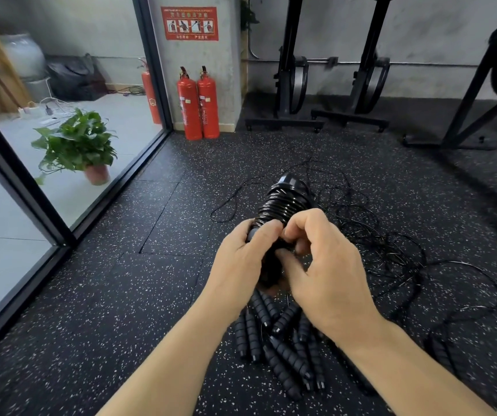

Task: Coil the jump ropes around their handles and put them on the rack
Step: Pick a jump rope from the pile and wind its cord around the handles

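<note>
the left hand [241, 259] is gripping the near end of a coiled jump rope [283, 202], its fingers curling round the handles, and is holding the bundle up over the floor [106, 295] at the middle of the scene, with the far end tilting away from the person. glossy black cord is lying in tight turns around the far part of the bundle. the right hand [328, 271] is meeting it from the right, fingers bent and thumb closing in, pinching at the bundle just below the turns; whether it is nipping the cord itself or the handle underneath cannot be told, since the fingers are covering the spot. the two hands are touching each other around the bundle. directly below them, near the person, a pile of loose handles [280, 340] with ribbed black grips is lying on the speckled rubber floor, the handles crossing over one another. a tangle of thin black cords [376, 235] is spreading over the floor to the right and beyond the hands. far off, two red fire extinguishers [199, 106] are standing against a pillar under a red sign [189, 23], a potted plant [79, 145] is sitting behind glass at the left, and black equipment stands [289, 70] are lining the far wall.
</note>
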`<state>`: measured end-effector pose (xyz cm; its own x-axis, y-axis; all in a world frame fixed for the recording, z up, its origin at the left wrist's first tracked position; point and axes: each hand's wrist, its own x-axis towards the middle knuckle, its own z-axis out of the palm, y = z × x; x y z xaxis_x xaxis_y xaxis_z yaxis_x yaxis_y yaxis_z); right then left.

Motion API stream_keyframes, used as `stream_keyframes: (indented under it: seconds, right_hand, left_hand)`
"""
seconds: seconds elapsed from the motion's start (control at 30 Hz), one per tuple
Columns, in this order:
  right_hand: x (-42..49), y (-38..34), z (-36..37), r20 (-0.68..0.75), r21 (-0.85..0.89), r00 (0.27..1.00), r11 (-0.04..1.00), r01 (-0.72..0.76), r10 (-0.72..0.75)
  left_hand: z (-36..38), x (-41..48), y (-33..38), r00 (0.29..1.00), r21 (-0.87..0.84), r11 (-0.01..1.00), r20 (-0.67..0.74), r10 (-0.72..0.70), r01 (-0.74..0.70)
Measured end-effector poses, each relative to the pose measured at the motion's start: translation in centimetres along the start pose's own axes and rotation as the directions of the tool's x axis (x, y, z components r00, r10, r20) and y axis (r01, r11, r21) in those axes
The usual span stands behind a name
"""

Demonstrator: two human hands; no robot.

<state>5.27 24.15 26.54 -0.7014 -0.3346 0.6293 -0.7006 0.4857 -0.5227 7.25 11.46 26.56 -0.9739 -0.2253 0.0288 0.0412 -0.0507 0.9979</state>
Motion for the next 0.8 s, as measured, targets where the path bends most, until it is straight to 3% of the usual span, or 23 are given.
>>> stream_keyframes:
  seconds: [0.13, 0.37, 0.63, 0.8]
  right_hand:
    - [0.08, -0.29, 0.08, 0.005, -0.07, 1.0, 0.998, 0.006, -0.006]
    - [-0.34, -0.3, 0.05, 0.016, -0.133, 0.999, 0.99, 0.045, -0.044]
    - [-0.2, 0.02, -0.36, -0.047, -0.07, 0.998, 0.997, 0.037, -0.04]
    - [0.01, -0.23, -0.22, -0.062, -0.045, 0.995, 0.996, -0.08, 0.077]
  left_hand:
    - [0.22, -0.03, -0.38, 0.996, -0.039, 0.999, -0.082, -0.033, 0.03]
    - [-0.1, 0.25, -0.87, 0.997, -0.127, 0.992, -0.066, -0.035, 0.026]
    - [0.1, 0.05, -1.0, 1.0, -0.002, 1.0, 0.011, 0.026, -0.026]
    - [0.58, -0.1, -0.78, 0.997, 0.031, 0.996, -0.006, 0.081, -0.081]
